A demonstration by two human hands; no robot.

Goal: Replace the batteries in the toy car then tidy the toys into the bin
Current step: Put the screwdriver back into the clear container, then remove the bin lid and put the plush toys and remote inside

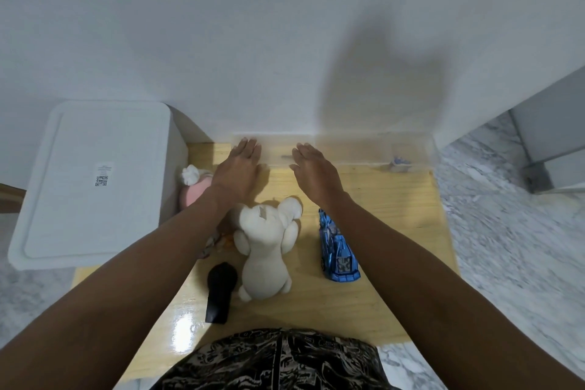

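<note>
Both hands held flat above the far end of the wooden bench (395,215).

The left hand (239,168) and right hand (313,171) have straight fingers held together, gripping nothing. The blue toy car (338,252) lies under the right forearm, beside a cream plush animal (269,247) (a pink plush (193,190) is half hidden); the lidded white bin (95,180) stands left.

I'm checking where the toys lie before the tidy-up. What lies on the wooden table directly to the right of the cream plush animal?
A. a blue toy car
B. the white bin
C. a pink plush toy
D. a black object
A: the blue toy car lies to the right of the cream plush animal, apart from it, on the wooden table.
</note>
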